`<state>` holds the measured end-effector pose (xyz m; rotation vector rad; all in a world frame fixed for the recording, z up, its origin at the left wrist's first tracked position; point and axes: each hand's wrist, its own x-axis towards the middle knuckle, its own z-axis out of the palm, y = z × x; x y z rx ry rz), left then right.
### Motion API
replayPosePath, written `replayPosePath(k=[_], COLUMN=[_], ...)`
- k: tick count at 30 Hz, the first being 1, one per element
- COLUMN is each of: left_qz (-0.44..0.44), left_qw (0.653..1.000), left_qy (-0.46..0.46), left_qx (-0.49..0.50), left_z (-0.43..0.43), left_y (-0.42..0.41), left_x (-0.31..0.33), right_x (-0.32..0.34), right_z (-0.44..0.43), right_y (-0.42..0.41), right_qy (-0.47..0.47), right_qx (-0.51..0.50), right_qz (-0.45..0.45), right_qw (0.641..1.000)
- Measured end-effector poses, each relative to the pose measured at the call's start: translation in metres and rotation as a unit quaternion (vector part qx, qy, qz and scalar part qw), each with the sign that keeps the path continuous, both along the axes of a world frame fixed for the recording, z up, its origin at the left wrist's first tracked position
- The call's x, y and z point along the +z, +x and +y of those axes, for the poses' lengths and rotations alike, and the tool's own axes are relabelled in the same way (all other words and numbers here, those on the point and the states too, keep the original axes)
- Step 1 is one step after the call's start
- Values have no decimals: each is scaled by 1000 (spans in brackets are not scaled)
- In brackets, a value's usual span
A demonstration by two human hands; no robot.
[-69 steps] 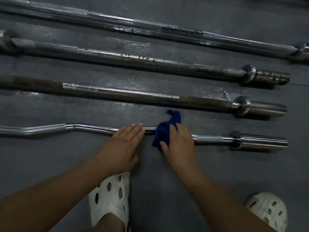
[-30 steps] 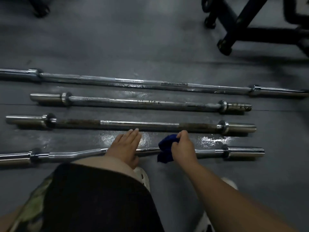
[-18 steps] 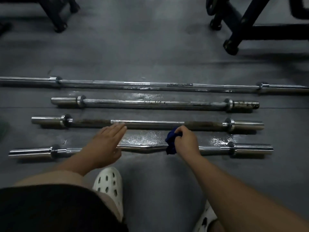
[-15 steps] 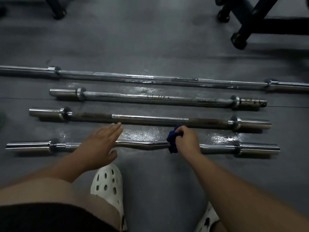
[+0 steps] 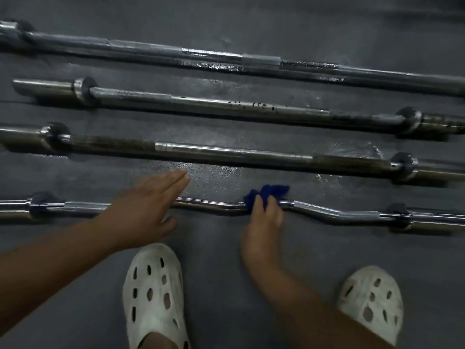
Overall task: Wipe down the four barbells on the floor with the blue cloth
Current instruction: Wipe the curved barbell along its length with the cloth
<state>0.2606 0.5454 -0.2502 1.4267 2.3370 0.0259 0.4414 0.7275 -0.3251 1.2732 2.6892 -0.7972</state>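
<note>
You are holding the blue cloth in your right grip — fingers curling over it, bunching it against the middle of the curled barbell, the nearest of four lying side by side on the floor. The cloth is poking out past your fingertips toward the next barbell. Your left grip is lying across the same curled barbell, fingers straight and together — left of the cloth, apart from it.

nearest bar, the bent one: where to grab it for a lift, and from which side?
Likely the thin shaft of the bent bar, on the angled stretches either side of its middle, from above: it lies flat on the floor, so the grip must wrap under it. The end sleeves look thicker. The right hand grips the blue cloth at the middle.
</note>
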Motion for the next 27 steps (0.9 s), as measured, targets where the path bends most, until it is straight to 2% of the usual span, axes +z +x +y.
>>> replayPosePath(k=[1,3,5,7,9,11,12,15,18,20,22,23,24,27], left_qz=[-9,-24,-31,-49,-64,-66,-64,-58,-44,-41,-45,-46,-47,-38], left_qw=[1000,1000,999,998,997,995,995,993,994,993,992,992,993,995], left_qy=[-1,-5,-9,-7,-3,5,9,-1,-15,-24,-28,-29,-31,-37], left_qx=[5,11,17,28,50,71,76,101,103,106,112,111,107,88], left_z=[2,3,1,-4,-8,-12,-13,-22,-35,-41,-43,-42,-41,-37], left_y=[2,10,19,27,32,35,36,36,32,30,30,30,32,34], left_x=[-5,-15,-26,-35,-40,-43,-45,-45,-47,-49,-51,-52,-53,-53], right_x=[1,6,9,2,-6,-7,-7,-6,-5,-7,-5,-5,-4,4], right_z=[-19,-49,-54,-32,-5,-5,-15,-42,-15,8,9,1,-5,9], right_y=[-10,-31,-40,-30,-6,7,6,-22,-48,-40,-22,-18,-21,-50], right_qy=[-7,-33,-65,-42,-36,-5,16,-7,-4,-35,-5,13,14,-38], right_qx=[19,126,243,215,56,5,28,130,307,286,188,170,177,311], right_qz=[34,90,88,86,59,-12,-10,23,36,28,18,13,11,-25], right_qw=[999,987,964,972,996,1000,999,991,951,957,982,985,984,949])
